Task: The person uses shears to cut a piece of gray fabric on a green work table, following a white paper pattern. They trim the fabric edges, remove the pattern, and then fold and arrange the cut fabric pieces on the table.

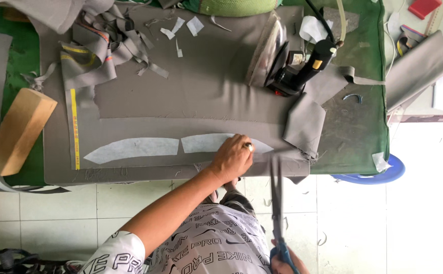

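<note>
Nearest of all, the right hand (pixel 285 263) shows only in part at the bottom of the view, wrapped around the blue handles of the scissors (pixel 277 203). Their long dark blades point straight away from the person, tips reaching the near edge of the surface, where the grey fabric (pixel 191 96) begins. Just to the left of those tips, the left hand (pixel 233 159) lies flat, fingers spread and pressing down, not gripping anything. It covers the middle of the right white interfacing piece (pixel 206 142), a thin curved strip whose long axis runs along the near edge, so the blades stand across it. The left hand is the nearer one to that strip. A second curved strip (pixel 133 149), matte and papery, lies just beside the first toward the left. The cloth is smooth woven stuff, frayed along its cut edge. Farther off, a wooden block (pixel 17 131) rests at the left edge, a heap of grey offcuts (pixel 97 48) fills the far left corner, and a steam iron (pixel 282 61) with shiny sole stands tipped toward the far right.
</note>
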